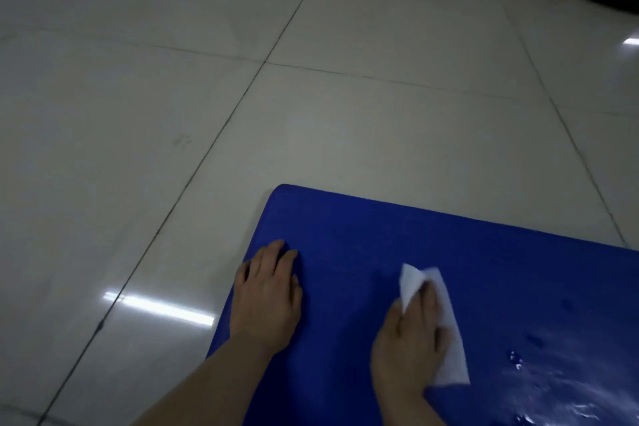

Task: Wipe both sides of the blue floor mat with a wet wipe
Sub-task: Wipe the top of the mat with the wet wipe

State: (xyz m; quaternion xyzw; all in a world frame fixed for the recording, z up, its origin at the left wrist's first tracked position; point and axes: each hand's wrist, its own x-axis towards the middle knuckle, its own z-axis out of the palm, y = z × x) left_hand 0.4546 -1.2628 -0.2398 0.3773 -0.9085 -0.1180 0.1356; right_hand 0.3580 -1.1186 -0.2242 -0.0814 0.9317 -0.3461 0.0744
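Blue mat (432,252) lies flat on the tiled floor (173,97), long axis running off to the right. Left hand (266,297) rests flat near the mat's left edge, fingers straight, pinning it. Right hand (411,346) presses the wet wipe (446,325) onto the mat, fingers curled over it. Unwiped corner lies ahead and left of the wipe; wet sheen sits to its right.
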